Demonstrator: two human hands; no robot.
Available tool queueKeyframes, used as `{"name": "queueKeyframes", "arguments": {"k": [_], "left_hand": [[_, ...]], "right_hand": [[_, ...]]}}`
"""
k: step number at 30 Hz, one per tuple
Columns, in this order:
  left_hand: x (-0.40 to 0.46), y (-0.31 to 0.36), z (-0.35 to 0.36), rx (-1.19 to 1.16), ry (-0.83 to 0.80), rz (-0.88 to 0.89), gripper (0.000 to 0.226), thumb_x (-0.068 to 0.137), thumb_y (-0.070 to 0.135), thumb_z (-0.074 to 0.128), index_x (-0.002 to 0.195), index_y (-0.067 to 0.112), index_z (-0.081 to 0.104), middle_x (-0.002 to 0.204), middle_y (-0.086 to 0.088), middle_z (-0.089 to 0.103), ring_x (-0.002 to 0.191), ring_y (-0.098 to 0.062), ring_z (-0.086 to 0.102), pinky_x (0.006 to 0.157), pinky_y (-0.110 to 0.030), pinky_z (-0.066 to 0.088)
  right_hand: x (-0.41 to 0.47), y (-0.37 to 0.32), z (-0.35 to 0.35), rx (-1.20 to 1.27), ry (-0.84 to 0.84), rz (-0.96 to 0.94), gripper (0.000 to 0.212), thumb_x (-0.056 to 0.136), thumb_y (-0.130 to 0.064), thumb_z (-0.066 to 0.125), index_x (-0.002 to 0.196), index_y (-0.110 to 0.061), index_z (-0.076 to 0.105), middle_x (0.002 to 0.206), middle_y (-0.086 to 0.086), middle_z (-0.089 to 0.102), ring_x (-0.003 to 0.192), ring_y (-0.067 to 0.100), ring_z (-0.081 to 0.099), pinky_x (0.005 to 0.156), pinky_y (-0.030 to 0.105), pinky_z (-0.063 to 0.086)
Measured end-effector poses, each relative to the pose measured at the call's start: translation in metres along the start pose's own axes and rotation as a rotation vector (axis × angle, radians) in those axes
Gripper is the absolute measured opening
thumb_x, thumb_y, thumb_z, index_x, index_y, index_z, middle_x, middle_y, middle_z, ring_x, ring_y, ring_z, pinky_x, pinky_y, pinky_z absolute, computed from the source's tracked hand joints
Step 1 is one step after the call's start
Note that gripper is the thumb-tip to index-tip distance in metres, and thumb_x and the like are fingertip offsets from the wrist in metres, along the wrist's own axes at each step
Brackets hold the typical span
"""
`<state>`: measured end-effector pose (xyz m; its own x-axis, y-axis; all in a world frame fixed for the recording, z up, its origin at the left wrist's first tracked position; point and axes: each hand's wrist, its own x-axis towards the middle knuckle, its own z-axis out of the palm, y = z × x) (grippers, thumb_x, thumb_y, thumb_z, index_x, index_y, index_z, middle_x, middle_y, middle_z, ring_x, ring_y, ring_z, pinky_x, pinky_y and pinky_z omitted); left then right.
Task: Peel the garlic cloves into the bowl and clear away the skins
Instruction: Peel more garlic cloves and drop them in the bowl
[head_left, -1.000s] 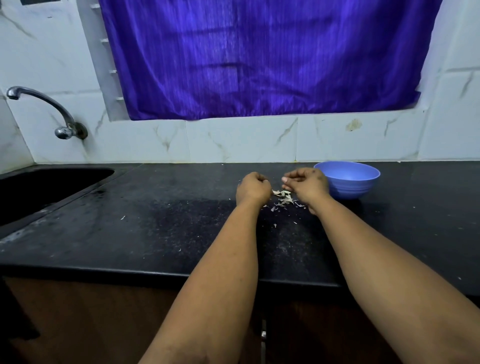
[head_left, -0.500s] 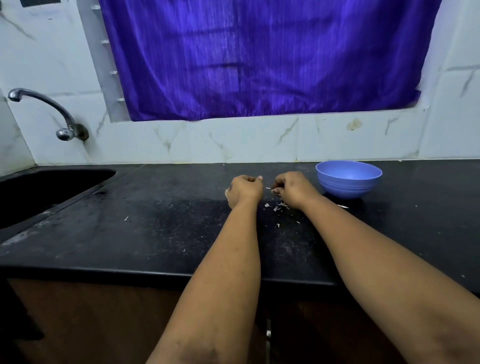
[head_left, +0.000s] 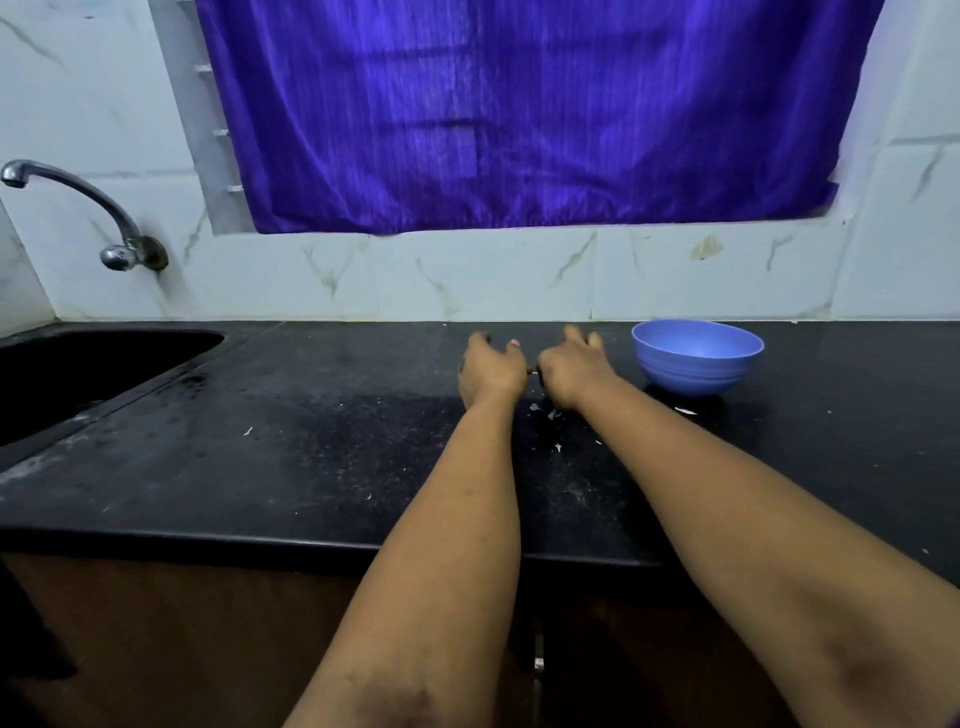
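Left hand (head_left: 491, 371): fingers loosely curled; holding anything, cannot tell.
Right hand (head_left: 571, 371): fingers curled over the bench (head_left: 311, 441), probably gathering skins; grip unclear.
Skins (head_left: 550, 413): scraps just behind both hands' fingers.
Bowl (head_left: 697, 358): just right of the right fingers, handy for peeled cloves.

Two bare forearms, sleeveless to the frame's edge, enter from 5 and 7 o'clock. The left hand (head_left: 491, 371) and right hand (head_left: 574, 371) wear no gloves, rings, watch or bracelets. A pale nail shows on one left finger.
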<state>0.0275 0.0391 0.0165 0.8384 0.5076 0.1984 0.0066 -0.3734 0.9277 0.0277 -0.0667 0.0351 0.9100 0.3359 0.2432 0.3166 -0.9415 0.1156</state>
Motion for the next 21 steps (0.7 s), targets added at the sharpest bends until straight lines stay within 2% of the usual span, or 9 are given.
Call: {"name": "queueKeyframes", "arguments": {"k": [4, 5, 8, 10, 13, 15, 17, 19, 21], "left_hand": [[0.003, -0.002, 0.0, -0.066, 0.041, -0.014, 0.042, 0.089, 0.038, 0.055, 0.126, 0.02, 0.046, 0.109, -0.004, 0.069, 0.109, -0.023, 0.059, 0.083, -0.032, 0.047], [0.003, -0.001, -0.001, -0.079, 0.057, -0.019, 0.041, 0.089, 0.037, 0.055, 0.125, 0.02, 0.046, 0.109, -0.003, 0.069, 0.109, -0.023, 0.059, 0.082, -0.032, 0.046], [0.003, 0.002, -0.004, -0.058, 0.056, -0.014, 0.04, 0.089, 0.034, 0.057, 0.125, 0.019, 0.047, 0.113, -0.004, 0.067, 0.111, -0.023, 0.057, 0.08, -0.03, 0.043], [-0.002, 0.001, -0.005, -0.052, 0.041, -0.014, 0.036, 0.09, 0.032, 0.058, 0.122, 0.019, 0.052, 0.112, -0.003, 0.065, 0.109, -0.023, 0.058, 0.077, -0.028, 0.041], [-0.005, 0.001, -0.003, -0.096, 0.02, 0.056, 0.03, 0.09, 0.029, 0.06, 0.117, 0.017, 0.06, 0.109, 0.001, 0.067, 0.103, -0.02, 0.061, 0.085, -0.03, 0.048], [-0.008, 0.004, -0.001, -0.178, -0.033, 0.123, 0.029, 0.09, 0.028, 0.062, 0.115, 0.014, 0.064, 0.108, 0.002, 0.069, 0.099, -0.016, 0.062, 0.091, -0.033, 0.05], [-0.011, 0.005, 0.005, -0.254, -0.116, 0.17, 0.024, 0.089, 0.026, 0.066, 0.107, 0.011, 0.068, 0.1, -0.001, 0.071, 0.091, -0.016, 0.065, 0.09, -0.036, 0.054], [-0.017, 0.007, 0.008, -0.299, -0.181, 0.215, 0.009, 0.087, 0.019, 0.068, 0.093, 0.013, 0.07, 0.086, -0.004, 0.072, 0.076, -0.016, 0.066, 0.082, -0.038, 0.058], [-0.02, 0.008, 0.01, -0.365, -0.204, 0.228, 0.004, 0.084, 0.012, 0.072, 0.087, 0.011, 0.07, 0.08, -0.006, 0.071, 0.067, -0.013, 0.067, 0.075, -0.034, 0.059]], "right_hand": [[0.007, 0.008, -0.02, 0.131, 0.215, 0.114, 0.021, 0.094, -0.018, 0.049, 0.104, -0.018, 0.067, 0.124, 0.012, 0.044, 0.117, 0.028, 0.029, 0.102, 0.038, 0.025], [0.006, 0.005, -0.02, 0.128, 0.203, 0.115, 0.02, 0.094, -0.02, 0.049, 0.103, -0.018, 0.067, 0.123, 0.012, 0.045, 0.117, 0.028, 0.03, 0.102, 0.038, 0.025], [-0.002, -0.011, -0.008, -0.126, -0.064, -0.03, 0.008, 0.09, -0.018, 0.053, 0.094, -0.023, 0.059, 0.117, 0.006, 0.06, 0.129, 0.027, 0.027, 0.106, 0.044, 0.02], [0.0, -0.012, -0.014, -0.139, -0.025, -0.059, 0.009, 0.091, -0.019, 0.052, 0.093, -0.025, 0.058, 0.109, 0.003, 0.062, 0.128, 0.025, 0.026, 0.106, 0.045, 0.02], [0.005, 0.001, -0.022, 0.242, 0.222, 0.112, 0.012, 0.094, -0.024, 0.054, 0.093, -0.024, 0.066, 0.1, 0.003, 0.056, 0.117, 0.025, 0.033, 0.1, 0.04, 0.027], [0.002, 0.007, -0.019, 0.621, 0.255, 0.245, 0.015, 0.092, -0.028, 0.059, 0.079, -0.025, 0.065, 0.094, 0.002, 0.067, 0.113, 0.024, 0.048, 0.096, 0.039, 0.04], [-0.005, 0.009, -0.013, 0.959, 0.212, 0.279, 0.021, 0.092, -0.023, 0.061, 0.071, -0.021, 0.061, 0.082, 0.001, 0.07, 0.086, 0.021, 0.064, 0.074, 0.031, 0.052], [-0.014, 0.013, -0.012, 1.198, 0.156, 0.305, 0.01, 0.094, -0.016, 0.06, 0.084, -0.018, 0.061, 0.073, 0.001, 0.067, 0.061, 0.011, 0.061, 0.05, 0.018, 0.046], [-0.023, 0.02, -0.011, 1.382, 0.113, 0.318, 0.004, 0.095, -0.01, 0.058, 0.096, -0.014, 0.059, 0.074, 0.002, 0.066, 0.046, -0.002, 0.056, 0.036, 0.011, 0.036]]}}
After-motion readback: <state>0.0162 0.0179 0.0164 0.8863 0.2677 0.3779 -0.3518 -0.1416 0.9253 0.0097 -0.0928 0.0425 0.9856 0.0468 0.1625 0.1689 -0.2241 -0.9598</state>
